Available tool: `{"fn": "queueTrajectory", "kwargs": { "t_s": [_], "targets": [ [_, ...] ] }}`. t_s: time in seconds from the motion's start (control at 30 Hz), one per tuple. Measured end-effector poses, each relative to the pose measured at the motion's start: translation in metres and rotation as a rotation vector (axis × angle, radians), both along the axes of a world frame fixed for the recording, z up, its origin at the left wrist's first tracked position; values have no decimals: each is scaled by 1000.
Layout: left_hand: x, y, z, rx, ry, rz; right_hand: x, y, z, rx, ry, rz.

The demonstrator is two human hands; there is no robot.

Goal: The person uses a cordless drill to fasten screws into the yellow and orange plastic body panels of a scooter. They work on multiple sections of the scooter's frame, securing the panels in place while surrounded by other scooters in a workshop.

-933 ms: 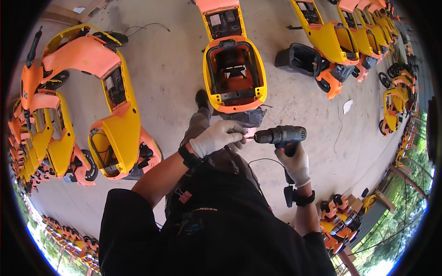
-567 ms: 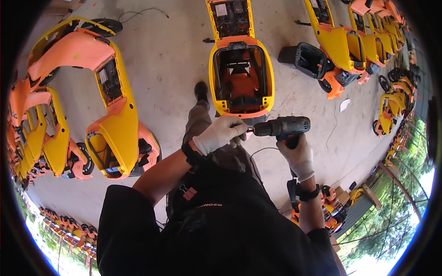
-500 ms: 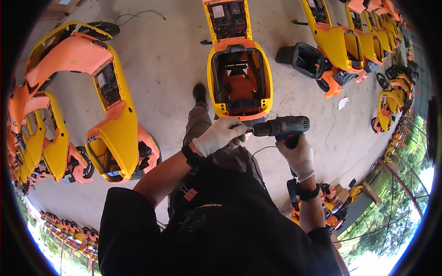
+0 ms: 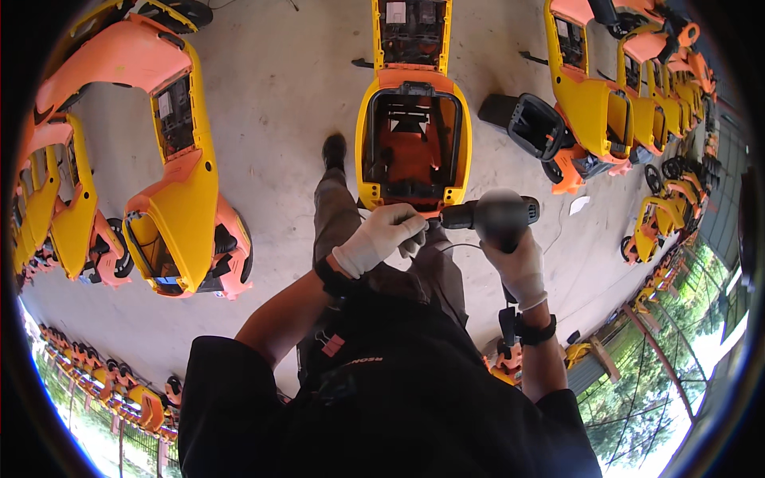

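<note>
My right hand (image 4: 516,269), in a white glove, is closed around the handle of a dark cordless drill (image 4: 480,215). The drill lies level, its chuck pointing left. At the chuck's front end, my gloved left hand (image 4: 382,239) is pinched shut by the bit; whatever small thing its fingers hold is hidden. Just beyond both hands stands a yellow and orange scooter body (image 4: 460,151). Its rear faces me, with an open black-rimmed bay showing orange parts inside.
More yellow and orange scooters stand at left (image 4: 187,223) and right (image 4: 590,92). A black open bin (image 4: 538,127) sits beside the right-hand row. A thin cable runs by my right hand, and a white scrap (image 4: 579,205) lies on the concrete floor (image 4: 279,88).
The view has tilted and shifted slightly, so the side scooters sit differently in it. Both hands stay at nearly the same place, the drill still in my right hand.
</note>
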State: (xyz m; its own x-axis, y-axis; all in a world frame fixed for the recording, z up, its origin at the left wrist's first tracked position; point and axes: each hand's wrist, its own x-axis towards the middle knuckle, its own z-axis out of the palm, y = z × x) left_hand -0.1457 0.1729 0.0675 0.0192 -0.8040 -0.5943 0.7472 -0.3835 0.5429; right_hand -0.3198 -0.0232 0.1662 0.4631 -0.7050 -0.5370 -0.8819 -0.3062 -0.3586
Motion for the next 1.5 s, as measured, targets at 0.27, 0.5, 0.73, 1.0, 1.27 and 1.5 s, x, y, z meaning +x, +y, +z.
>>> {"fn": "queueTrajectory", "kwargs": {
  "t_s": [0.27,0.5,0.73,1.0,1.27,1.5],
  "targets": [
    [-61,-26,-9,145,-56,335,-11,-70,-47,82,-52,256],
    [-97,-61,-9,224,-13,404,-36,-98,-52,100,13,241],
    [-95,-70,-25,212,-7,275,-53,-90,-48,110,39,115],
    [-89,-48,-30,192,-78,295,-39,-81,-57,100,57,212],
    [-84,-40,-27,185,-138,285,-22,-77,-54,131,144,256],
    [-86,-33,-31,205,-170,316,-19,-72,-59,174,178,260]
  ]
}}
